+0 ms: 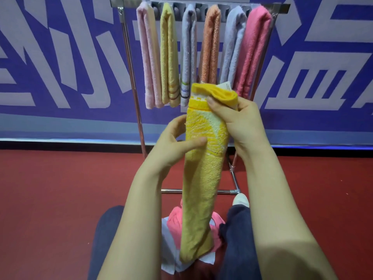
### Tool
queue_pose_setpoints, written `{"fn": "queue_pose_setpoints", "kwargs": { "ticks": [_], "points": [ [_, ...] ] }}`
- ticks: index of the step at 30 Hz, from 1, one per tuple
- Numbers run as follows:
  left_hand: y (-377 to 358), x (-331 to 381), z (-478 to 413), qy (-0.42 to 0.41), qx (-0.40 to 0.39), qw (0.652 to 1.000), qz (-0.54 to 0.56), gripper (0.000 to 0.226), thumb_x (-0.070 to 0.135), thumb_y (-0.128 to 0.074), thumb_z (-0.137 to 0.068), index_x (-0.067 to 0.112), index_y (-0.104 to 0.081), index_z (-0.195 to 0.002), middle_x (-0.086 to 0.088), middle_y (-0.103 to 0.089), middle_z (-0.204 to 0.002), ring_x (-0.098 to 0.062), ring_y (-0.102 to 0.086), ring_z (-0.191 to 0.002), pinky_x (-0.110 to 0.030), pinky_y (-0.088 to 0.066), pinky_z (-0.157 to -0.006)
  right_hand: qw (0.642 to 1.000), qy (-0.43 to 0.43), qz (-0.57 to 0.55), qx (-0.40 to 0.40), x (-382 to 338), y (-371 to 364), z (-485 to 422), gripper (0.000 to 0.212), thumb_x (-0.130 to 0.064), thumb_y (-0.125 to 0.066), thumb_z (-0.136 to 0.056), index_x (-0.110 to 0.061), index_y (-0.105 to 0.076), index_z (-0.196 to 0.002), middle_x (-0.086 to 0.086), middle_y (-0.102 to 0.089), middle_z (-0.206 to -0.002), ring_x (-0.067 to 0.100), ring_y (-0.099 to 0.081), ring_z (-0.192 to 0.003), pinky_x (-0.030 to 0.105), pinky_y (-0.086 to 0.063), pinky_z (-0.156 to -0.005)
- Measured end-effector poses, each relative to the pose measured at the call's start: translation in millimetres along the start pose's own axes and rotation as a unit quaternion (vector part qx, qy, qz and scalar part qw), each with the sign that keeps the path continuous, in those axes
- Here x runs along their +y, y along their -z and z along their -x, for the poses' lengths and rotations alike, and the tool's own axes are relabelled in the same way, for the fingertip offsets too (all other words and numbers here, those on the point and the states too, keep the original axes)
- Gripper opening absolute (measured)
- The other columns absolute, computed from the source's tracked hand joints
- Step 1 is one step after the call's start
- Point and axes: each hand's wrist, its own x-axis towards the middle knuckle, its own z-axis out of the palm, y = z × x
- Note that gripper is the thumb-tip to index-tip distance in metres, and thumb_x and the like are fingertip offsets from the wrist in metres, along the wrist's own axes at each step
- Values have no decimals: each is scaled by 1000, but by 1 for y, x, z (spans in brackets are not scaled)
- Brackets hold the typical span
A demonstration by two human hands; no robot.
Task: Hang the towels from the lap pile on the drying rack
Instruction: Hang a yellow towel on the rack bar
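Note:
A long yellow towel with a lemon-slice print [203, 174] hangs upright in front of me, its top edge folded over. My right hand [236, 120] grips its top, thumb pressed on the fold. My left hand [177, 142] holds its left side a little lower, thumb across the front. The towel's lower end reaches down to the lap pile [175, 223], where a pink towel and a white one show. Behind stands the metal drying rack [129, 57], with several towels hanging from its top bar: pale pink, yellow, grey, orange, lavender and bright pink.
The rack's base bar [173, 191] lies on the red floor just beyond my knees. A blue and grey patterned wall [60, 67] stands close behind the rack. My legs in dark trousers flank the pile, and a white shoe [240, 199] shows near the rack's foot.

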Motion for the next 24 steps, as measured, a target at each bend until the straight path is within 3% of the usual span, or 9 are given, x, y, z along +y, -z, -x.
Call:
{"fn": "queue_pose_setpoints", "kwargs": {
  "ticks": [3, 7, 10, 13, 16, 20, 24],
  "points": [
    [1, -12, -3, 28, -62, 998, -14, 69, 8, -83, -68, 18, -54, -130, 1, -66, -123, -14, -61, -117, -34, -51, -95, 998, -27, -59, -6, -4, 0, 1, 7, -1, -67, -84, -1, -70, -90, 6, -73, -75, 19, -69, -69, 34, -59, -66],
    [-5, -21, -2, 65, -114, 991, -24, 48, -4, -76, -73, 16, -63, -115, -1, -73, -108, -15, -69, -101, -30, -55, -87, 996, -38, -85, 6, -9, 5, 0, 4, -1, -66, -85, -3, -68, -87, 7, -73, -74, 19, -69, -66, 35, -59, -67],
    [-6, -28, -1, 80, -109, 990, -31, 36, -4, -74, -76, 7, -68, -109, -7, -74, -105, -17, -69, -97, -29, -55, -88, 992, -39, -111, 41, -12, 9, -6, 3, -2, -66, -86, -1, -67, -88, 11, -72, -78, 24, -70, -70, 43, -59, -73],
    [-6, -36, -2, 91, -86, 992, -27, 25, 2, -75, -76, 7, -69, -100, -9, -73, -102, -19, -68, -96, -30, -54, -89, 986, -32, -138, 84, -13, 15, -14, 3, 0, -64, -87, 0, -66, -88, 11, -73, -75, 24, -71, -68, 40, -60, -66],
    [-9, -38, -1, 97, -77, 992, -15, 16, 3, -73, -79, 10, -69, -92, -4, -72, -92, -11, -67, -84, -20, -52, -77, 977, -29, -175, 116, -15, 24, -22, 5, -2, -64, -87, 1, -65, -91, 15, -72, -82, 26, -71, -73, 41, -60, -69],
    [-10, -33, 1, 101, -35, 994, 30, 10, 4, -74, -78, 10, -69, -84, -1, -71, -79, -9, -65, -71, -16, -48, -64, 952, -42, -180, 242, -4, 42, -33, 18, -5, -70, -84, 2, -65, -99, 18, -71, -95, 27, -71, -80, 46, -59, -76],
    [-6, -23, 0, 80, 4, 994, 72, 7, 6, -74, -77, 12, -72, -81, 0, -73, -77, -10, -66, -69, -17, -50, -64, 930, -81, -125, 336, 22, 63, -34, 35, -7, -72, -82, 1, -57, -113, 8, -67, -88, 16, -68, -71, 28, -56, -56]
  ]
}}
